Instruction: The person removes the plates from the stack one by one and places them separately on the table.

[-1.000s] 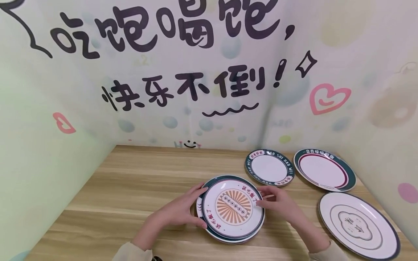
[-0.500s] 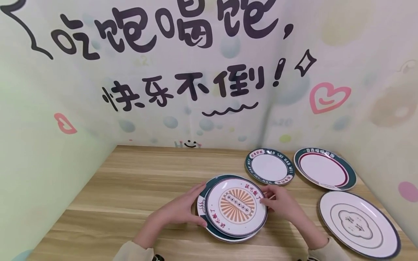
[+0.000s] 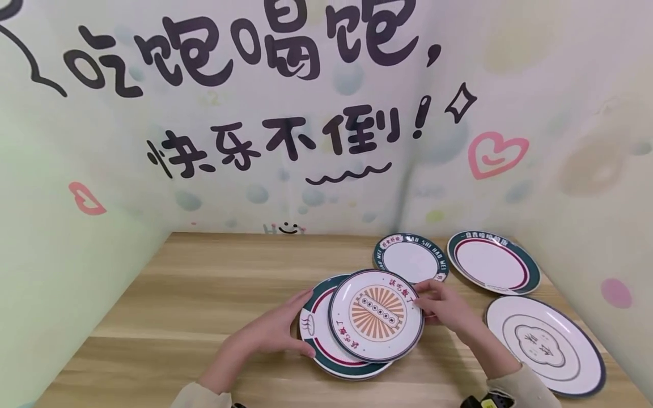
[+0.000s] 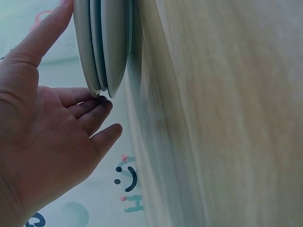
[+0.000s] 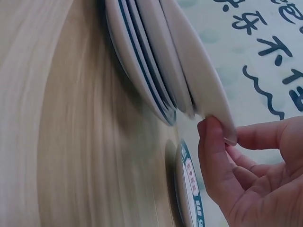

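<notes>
Pinched at its right rim by my right hand (image 3: 442, 306), a white plate (image 3: 377, 315) with an orange sunburst and red characters leans over a stack of plates. The right wrist view shows thumb and fingers on either side of this plate's rim (image 5: 222, 113), which angles away from the stacked plates (image 5: 158, 52). A green-rimmed plate (image 3: 326, 354) with a red ring tops the stack, partly covered. My left hand (image 3: 275, 328) rests against the stack's left edge, fingers extended and thumb apart. Plate edges (image 4: 97, 52) sit by its fingertips in the left wrist view.
A small green-rimmed plate (image 3: 410, 262) lies behind the stack. To its right is a larger green-rimmed plate (image 3: 492, 263), with a big white plate (image 3: 546, 345) in front. Wooden tabletop (image 3: 204, 283) extends left, up to a printed backdrop (image 3: 255, 209).
My right hand has slid and lifted the sunburst plate rightward off the stack's centre, uncovering more of the plate beneath. The left hand stays at the stack's edge. The head view shifts slightly.
</notes>
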`<act>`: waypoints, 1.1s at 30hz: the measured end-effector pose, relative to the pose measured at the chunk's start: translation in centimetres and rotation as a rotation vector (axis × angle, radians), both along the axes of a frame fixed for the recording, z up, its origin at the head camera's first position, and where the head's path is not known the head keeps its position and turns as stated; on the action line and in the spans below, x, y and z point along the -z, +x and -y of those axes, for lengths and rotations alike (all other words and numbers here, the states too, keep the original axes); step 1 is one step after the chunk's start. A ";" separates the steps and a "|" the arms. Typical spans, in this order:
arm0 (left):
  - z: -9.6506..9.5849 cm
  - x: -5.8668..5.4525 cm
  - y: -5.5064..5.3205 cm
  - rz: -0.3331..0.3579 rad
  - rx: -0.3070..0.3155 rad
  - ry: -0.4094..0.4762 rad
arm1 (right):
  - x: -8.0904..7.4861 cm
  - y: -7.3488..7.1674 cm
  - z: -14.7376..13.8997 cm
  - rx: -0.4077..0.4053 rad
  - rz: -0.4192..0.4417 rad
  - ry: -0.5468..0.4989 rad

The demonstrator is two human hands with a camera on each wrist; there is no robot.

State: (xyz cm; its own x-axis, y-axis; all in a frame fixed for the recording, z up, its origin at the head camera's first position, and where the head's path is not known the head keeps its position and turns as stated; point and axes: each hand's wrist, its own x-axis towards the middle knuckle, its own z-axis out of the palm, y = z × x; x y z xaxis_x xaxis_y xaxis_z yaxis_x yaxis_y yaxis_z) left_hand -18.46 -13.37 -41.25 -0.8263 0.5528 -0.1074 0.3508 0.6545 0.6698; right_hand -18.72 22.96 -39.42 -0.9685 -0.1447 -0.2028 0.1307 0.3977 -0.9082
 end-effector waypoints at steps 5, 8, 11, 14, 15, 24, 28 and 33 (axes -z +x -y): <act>0.1 0.3 0.1 0.004 -0.004 0.004 | -0.3 0.1 -1.8 0.023 -0.011 -0.019; 0.0 0.2 -0.1 0.005 -0.008 -0.001 | -0.8 0.1 -3.1 0.060 -0.013 0.000; 0.1 0.2 -0.2 0.010 -0.008 -0.008 | -1.1 0.0 -4.3 0.086 -0.005 0.032; 0.2 0.0 -0.2 0.011 -0.009 -0.008 | -1.2 0.0 -5.4 0.099 -0.002 0.068; 0.2 0.0 -0.2 0.012 -0.009 -0.007 | -1.2 0.0 -5.8 0.100 -0.004 0.081; 0.2 0.1 -0.2 0.010 -0.014 -0.027 | -0.8 0.4 -9.5 0.129 -0.015 0.125; 0.2 0.2 -0.2 0.011 -0.017 -0.029 | -0.4 0.8 -11.2 0.146 -0.008 0.119; 0.2 0.4 -0.1 0.011 -0.020 -0.027 | 0.0 1.3 -12.6 0.169 0.014 0.124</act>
State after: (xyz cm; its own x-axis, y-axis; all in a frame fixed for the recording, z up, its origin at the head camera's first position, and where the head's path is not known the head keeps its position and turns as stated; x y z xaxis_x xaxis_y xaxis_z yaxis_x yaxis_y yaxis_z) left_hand -18.52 -13.61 -41.65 -0.8356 0.5334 -0.1314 0.3304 0.6792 0.6554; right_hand -17.39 35.58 -39.42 -0.9738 0.0471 -0.2226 0.2176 0.4778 -0.8511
